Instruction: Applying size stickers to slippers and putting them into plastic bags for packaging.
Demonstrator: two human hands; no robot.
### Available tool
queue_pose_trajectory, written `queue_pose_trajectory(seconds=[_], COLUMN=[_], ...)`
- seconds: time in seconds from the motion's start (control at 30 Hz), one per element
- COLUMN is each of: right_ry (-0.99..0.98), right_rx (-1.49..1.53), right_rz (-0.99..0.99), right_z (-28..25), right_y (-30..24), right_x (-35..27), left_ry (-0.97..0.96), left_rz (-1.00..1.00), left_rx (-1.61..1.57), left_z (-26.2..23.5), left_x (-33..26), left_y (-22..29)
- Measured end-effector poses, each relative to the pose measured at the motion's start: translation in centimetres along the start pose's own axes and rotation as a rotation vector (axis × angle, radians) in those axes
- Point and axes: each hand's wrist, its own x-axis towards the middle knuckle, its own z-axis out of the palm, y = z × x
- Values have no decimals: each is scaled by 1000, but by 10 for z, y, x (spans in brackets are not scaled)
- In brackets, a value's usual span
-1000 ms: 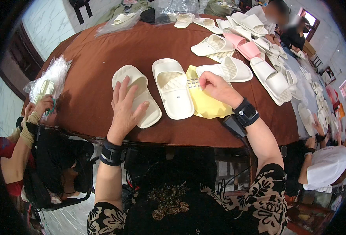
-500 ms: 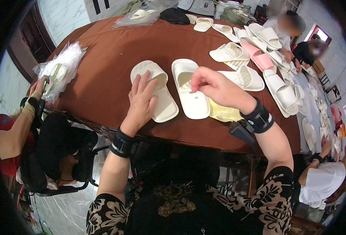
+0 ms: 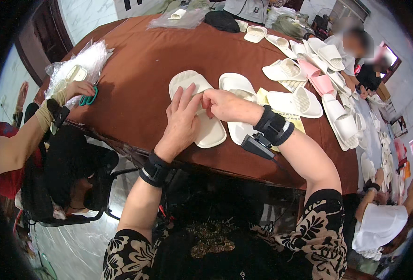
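Two cream slippers lie side by side on the brown-covered table in front of me. My left hand (image 3: 181,122) rests on the left slipper (image 3: 211,134), its fingers stretched over the strap. My right hand (image 3: 232,106) is closed in a pinch above that slipper's insole, its fingertips next to my left fingers. Whatever the pinch holds is hidden; a small dark mark shows just below it. Partly behind my right hand and wrist lies the right slipper (image 3: 237,82). A yellow sheet (image 3: 294,122) with rows of small printed marks lies to its right, partly under another slipper (image 3: 296,101).
More white slippers (image 3: 339,122) and a pink pair (image 3: 319,80) crowd the table's right side. At the left, a person's hand (image 3: 79,88) holds green-handled scissors (image 3: 89,95) beside clear plastic bags (image 3: 96,58). A black cap (image 3: 222,21) lies at the far edge. Other people sit at the right.
My right hand has moved left from the right slipper to the left one, beside my left hand. The neighbour's hand at the left has moved farther over the table with the scissors.
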Motion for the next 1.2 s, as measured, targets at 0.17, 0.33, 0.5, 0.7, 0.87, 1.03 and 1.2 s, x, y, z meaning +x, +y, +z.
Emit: queue_pose_trajectory(seconds=[0.17,0.33,0.5,0.7,0.87,1.03,1.2], right_ry=[47,95,48,-4,14,65,38], right_rx=[44,101,253,278,280,273,260], right_rz=[3,-96,-14,2,-9,-43,-64], right_z=[6,4,-1,-6,2,-11,-24], right_y=[1,17,3,-13,-6,1,-4], right_x=[-1,6,0,-19,-20,-19,-23], left_ry=[7,29,11,67,-3,42,98], left_rz=[-11,-1,-37,-11,-78,-37,-238], left_rx=[18,-43,-85,-133,-130,-197,-533], left_z=[0,2,0,0,-9,-18,-47], left_x=[-1,4,3,1,-1,10,55], left_y=[-3,-9,-18,-21,-14,-30,-19])
